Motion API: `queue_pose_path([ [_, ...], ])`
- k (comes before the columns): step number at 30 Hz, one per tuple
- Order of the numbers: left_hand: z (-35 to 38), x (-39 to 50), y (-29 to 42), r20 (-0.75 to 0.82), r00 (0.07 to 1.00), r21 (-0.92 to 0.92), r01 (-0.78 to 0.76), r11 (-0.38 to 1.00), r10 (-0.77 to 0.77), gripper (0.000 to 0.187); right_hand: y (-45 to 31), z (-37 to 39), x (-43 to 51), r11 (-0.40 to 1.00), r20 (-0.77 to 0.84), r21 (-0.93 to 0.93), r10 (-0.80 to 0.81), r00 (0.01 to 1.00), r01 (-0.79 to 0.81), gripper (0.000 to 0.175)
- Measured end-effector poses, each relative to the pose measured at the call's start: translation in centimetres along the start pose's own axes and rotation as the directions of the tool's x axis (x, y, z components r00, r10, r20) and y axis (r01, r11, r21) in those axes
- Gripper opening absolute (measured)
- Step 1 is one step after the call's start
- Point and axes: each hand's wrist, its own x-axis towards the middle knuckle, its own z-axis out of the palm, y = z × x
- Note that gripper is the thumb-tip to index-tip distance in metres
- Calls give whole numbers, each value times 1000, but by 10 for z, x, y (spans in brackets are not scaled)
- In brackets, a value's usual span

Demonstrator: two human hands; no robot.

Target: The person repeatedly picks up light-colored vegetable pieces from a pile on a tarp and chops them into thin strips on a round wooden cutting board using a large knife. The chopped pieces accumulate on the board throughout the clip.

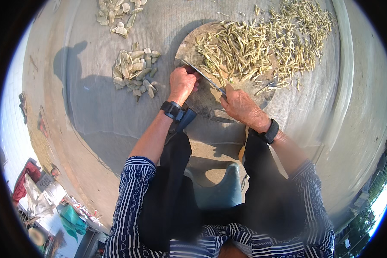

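A knife [203, 74] is held by its handle in my right hand [243, 104], its blade slanting up and left across a round wooden chopping board [188, 48]. My left hand [183, 82] is closed at the blade's far end, over the board's left edge; what its fingers pinch is mostly hidden, probably part of a pod. Thin cut strips of pale green pods [242, 48] cover much of the board and spill off its right side onto a mesh sheet. Left of my left hand lies a small pile of whole flat bean pods [135, 69] on the sheet.
More flat pods [113, 14] lie at the top left on the mesh sheet [96, 106]. A plastic stool [217, 193] is between my legs. At the lower left are a red cloth [27, 180], a teal bag [71, 222] and other clutter. A fence stands at the lower right.
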Motion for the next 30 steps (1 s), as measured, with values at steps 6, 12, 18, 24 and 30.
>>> queue_pose_path([
  [6, 1, -3, -1, 19, 1000, -53, -24, 998, 25, 15, 8, 19, 32, 997, -144, 26, -67, 987, 72, 25],
  [12, 2, -4, -5, 0, 999, -27, -44, 999, 44, 12, 8, 27, 28, 993, -163, 105, -34, 986, 52, 26],
  [18, 5, -3, -2, -61, 998, 35, -22, 999, 24, 12, 6, 23, 26, 985, -152, 170, 30, 988, -4, 27],
  [24, 7, -1, -3, -88, 996, 17, -15, 1000, 16, 12, 8, 8, 2, 988, -143, 119, 113, 983, -96, 26],
  [30, 7, 0, -5, -96, 995, -5, 12, 1000, -12, 12, 4, -6, -26, 996, -33, 67, 60, 998, -58, 23],
])
